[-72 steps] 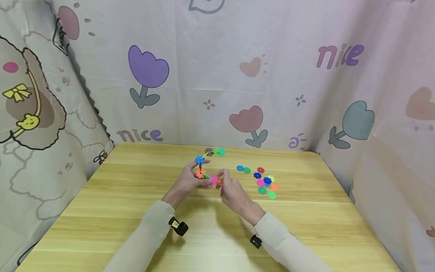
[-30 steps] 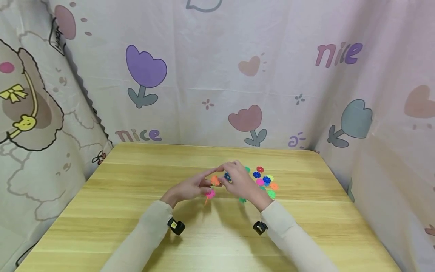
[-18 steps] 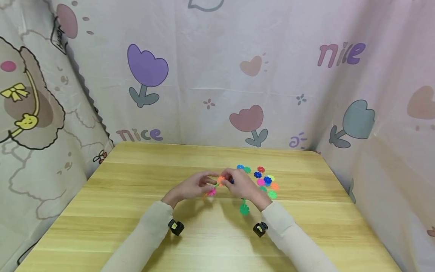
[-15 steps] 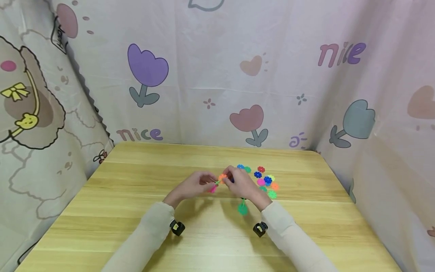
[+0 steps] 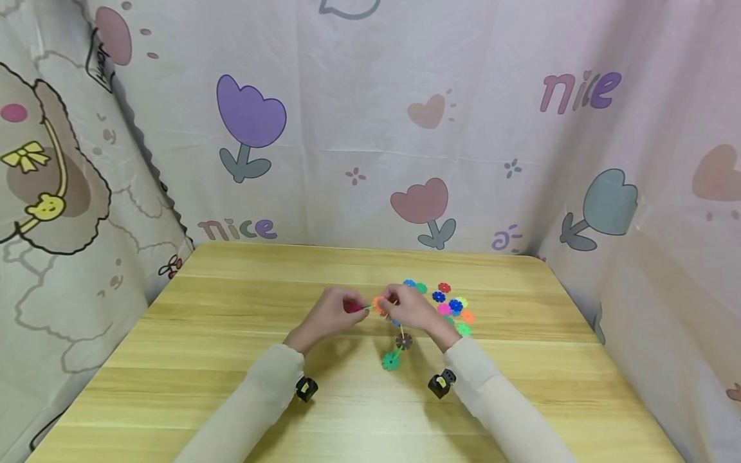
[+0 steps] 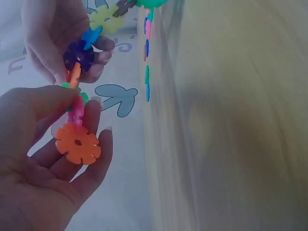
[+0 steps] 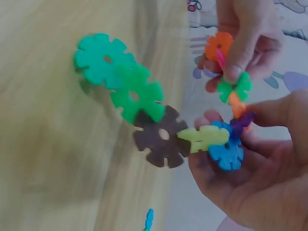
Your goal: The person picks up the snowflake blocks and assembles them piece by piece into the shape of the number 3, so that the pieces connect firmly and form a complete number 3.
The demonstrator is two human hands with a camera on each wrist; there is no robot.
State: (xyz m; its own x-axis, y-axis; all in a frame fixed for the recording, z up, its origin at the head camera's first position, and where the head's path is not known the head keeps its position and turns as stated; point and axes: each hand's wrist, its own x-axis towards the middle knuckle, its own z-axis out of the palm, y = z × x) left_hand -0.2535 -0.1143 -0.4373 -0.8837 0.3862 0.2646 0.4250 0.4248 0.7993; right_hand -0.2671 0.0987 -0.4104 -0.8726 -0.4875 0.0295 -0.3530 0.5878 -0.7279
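Note:
A chain of slotted snowflake discs runs between my hands in several colours. My left hand (image 5: 331, 315) pinches its left end, by the green disc (image 7: 234, 87) and the pink disc (image 6: 77, 111); an orange end disc (image 6: 78, 144) juts past the thumb. My right hand (image 5: 413, 310) holds the middle, at the purple disc (image 6: 78, 56) and another orange disc (image 5: 379, 305). From there a blue disc (image 7: 226, 153), a yellow disc (image 7: 204, 138), a brown disc (image 5: 403, 341), a light green disc (image 7: 137, 94) and a teal disc (image 5: 390, 361) hang toward the near side.
Loose snowflake discs lie in a group right of the hands, among them a red disc (image 5: 444, 287), a dark blue disc (image 5: 455, 305) and a light green disc (image 5: 464, 330). The wooden table (image 5: 231, 276) ends at a patterned curtain (image 5: 347, 128) behind.
The chain has been turned: its brown and teal end swung from the far side to the near side. My right hand went from the pink end to the middle.

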